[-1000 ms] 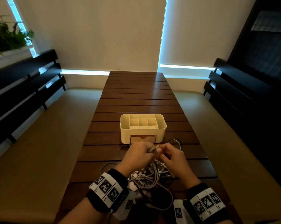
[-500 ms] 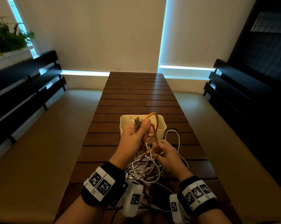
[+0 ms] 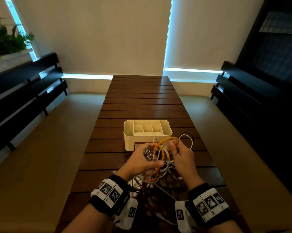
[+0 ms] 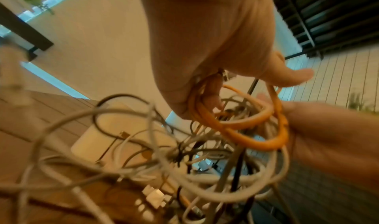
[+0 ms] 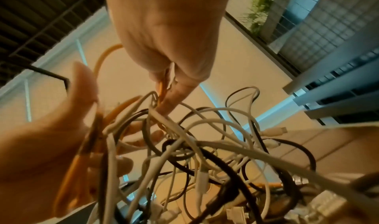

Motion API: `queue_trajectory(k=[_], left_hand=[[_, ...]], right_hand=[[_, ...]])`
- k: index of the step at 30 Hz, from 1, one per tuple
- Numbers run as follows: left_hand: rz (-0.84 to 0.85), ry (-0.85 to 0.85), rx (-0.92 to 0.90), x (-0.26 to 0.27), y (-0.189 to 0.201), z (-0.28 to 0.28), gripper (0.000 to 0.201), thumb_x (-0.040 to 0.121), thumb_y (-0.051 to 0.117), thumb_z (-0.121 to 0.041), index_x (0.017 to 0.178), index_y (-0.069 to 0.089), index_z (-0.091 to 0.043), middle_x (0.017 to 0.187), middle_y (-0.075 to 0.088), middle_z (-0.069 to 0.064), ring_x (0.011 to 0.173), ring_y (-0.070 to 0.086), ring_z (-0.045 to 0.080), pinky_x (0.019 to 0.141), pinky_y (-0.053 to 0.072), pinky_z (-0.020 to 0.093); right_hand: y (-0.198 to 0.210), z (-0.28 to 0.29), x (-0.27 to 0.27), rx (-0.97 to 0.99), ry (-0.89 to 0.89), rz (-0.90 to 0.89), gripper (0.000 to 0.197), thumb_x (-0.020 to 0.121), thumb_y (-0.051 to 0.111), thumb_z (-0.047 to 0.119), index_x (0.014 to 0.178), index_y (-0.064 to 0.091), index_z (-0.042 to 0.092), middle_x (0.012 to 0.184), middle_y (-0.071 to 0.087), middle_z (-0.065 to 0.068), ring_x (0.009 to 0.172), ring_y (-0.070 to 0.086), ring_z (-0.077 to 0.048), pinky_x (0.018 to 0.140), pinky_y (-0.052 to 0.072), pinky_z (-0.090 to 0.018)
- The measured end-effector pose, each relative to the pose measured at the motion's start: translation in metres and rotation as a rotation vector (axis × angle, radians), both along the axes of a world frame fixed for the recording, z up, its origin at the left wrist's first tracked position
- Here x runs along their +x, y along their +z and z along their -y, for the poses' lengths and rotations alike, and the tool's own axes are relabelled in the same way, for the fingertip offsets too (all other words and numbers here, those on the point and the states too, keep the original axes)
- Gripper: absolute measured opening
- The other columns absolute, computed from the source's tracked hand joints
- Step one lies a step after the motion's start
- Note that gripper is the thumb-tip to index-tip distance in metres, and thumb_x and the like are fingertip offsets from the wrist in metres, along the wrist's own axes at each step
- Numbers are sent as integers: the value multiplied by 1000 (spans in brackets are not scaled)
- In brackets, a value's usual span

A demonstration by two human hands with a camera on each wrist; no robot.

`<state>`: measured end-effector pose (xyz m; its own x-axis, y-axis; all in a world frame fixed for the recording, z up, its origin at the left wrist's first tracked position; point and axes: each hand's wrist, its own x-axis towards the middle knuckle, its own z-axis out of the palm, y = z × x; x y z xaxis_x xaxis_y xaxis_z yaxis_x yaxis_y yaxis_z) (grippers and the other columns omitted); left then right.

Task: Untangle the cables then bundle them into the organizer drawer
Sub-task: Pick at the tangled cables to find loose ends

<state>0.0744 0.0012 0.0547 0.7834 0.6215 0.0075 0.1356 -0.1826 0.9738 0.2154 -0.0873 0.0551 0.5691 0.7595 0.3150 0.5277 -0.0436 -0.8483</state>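
Orange cable (image 3: 165, 145): lowered from its raised loop to just at 6 o'clock of the organizer (image 3: 130, 140), above the surface. Left hand (image 3: 142, 161) fingers curl around its coils and right hand (image 3: 182, 157) fingers pinch its loop; it remains threaded through the white and black tangle (image 3: 160, 172), so untangling is judged unfinished.

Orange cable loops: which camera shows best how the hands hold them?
Left wrist view: the glossy orange cable fills the middle, loops gripped by the left hand. Head view shows it small between both hands. Right wrist view shows only a strand pinched by the right hand, amid white and black cables.
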Motion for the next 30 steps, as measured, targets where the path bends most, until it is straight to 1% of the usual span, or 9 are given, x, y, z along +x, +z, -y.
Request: queue_trajectory(k=[2,5,7,9,13,17,22,27,30], left_hand=[[-25,58,-149,1,-6,-2,61,78,49,-70,107,65,-19,89,68,-1,80,64,16,71,52,29],[68,79,-531,0,-7,-3,84,83,10,-75,82,66,-12,55,55,-3,41,41,8,39,31,17],[9,66,-464,4,1,-1,59,93,29,-60,80,63,-14,61,62,-6,53,57,8,48,41,16],[-131,89,-209,10,0,-3,30,83,63,-48,87,61,-18,90,68,-2,90,64,15,77,49,23],[-147,98,-232,12,-7,-6,53,57,87,-40,94,58,-16,104,69,10,98,66,27,88,53,39],[-148,137,-114,16,-9,-5,41,56,90,-23,85,60,-17,83,70,6,75,65,17,80,55,40],[-266,421,159,20,3,0,30,55,83,-37,70,61,-25,75,69,-8,76,65,12,71,56,34],[-155,627,84,12,12,-12,29,60,77,-37,74,57,-21,75,67,-5,73,63,14,67,55,33],[-99,793,20,0,12,-28,23,71,75,-32,75,57,-20,76,62,-3,69,57,14,62,48,31]], right_hand=[[0,0,-3,16,-14,-9,21,97,44,24,80,54,31,71,64,2,65,63,-10,59,49,-17],[-3,0,-6,27,-30,-86,23,98,41,25,78,53,25,77,67,-11,69,67,-22,64,58,-32],[-7,2,-7,4,-9,-90,23,98,41,24,79,53,20,78,67,-15,68,67,-21,63,58,-32],[-7,3,-9,-36,23,-82,23,98,41,24,79,53,20,77,66,-18,71,66,-30,66,57,-43],[0,5,-8,-87,59,-103,27,98,42,18,75,52,27,78,66,-13,71,68,-22,62,59,-31],[2,7,-7,-129,40,-3,27,99,41,20,74,50,27,72,64,-5,64,63,-12,59,55,-26],[0,15,-11,-123,-47,21,25,99,35,24,77,47,23,70,58,-7,60,61,-25,60,53,-44],[1,26,-10,-17,-125,-78,28,99,32,26,78,48,16,66,57,-10,40,54,-7,40,44,-18],[5,34,-4,133,-271,-149,29,100,32,24,75,47,18,57,53,-6,37,51,-6,39,41,-14]])
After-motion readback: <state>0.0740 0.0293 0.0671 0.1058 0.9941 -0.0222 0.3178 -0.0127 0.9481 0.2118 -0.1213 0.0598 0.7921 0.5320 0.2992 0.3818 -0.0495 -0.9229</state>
